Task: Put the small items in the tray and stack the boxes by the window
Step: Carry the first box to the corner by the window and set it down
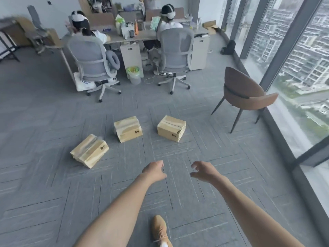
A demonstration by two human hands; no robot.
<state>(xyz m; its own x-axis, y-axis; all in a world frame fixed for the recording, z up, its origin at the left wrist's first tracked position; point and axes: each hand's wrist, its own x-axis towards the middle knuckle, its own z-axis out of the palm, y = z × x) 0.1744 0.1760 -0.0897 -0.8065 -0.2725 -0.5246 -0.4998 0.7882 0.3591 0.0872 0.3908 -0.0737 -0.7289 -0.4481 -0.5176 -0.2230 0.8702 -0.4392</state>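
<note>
Three cardboard boxes sit apart on the grey carpet ahead of me: the left box (89, 150) is turned at an angle nearest me, the middle box (128, 129) is a little farther off, and the right box (171, 128) lies closest to the window (293, 68), though still well short of it. Each carries a small dark mark on one side that I cannot read. I find no tray or small items anywhere in view. My left hand (154, 171) reaches forward above the floor, holding nothing; I see mostly its back, and its fingers fold away from me so I cannot tell how they lie. My right hand (203, 170) is beside it, apart from it, fingers loosely curled and slightly spread, thumb out, gripping nothing. Both arms are cut off by the bottom edge. One tan shoe (160, 230) shows between them, its heel cropped. A brown chair (245, 93) stands near the glass. Farther back, two seated people in grey office chairs (92, 59) face a cluttered desk (146, 32); the items on it are too blurred to name.
</note>
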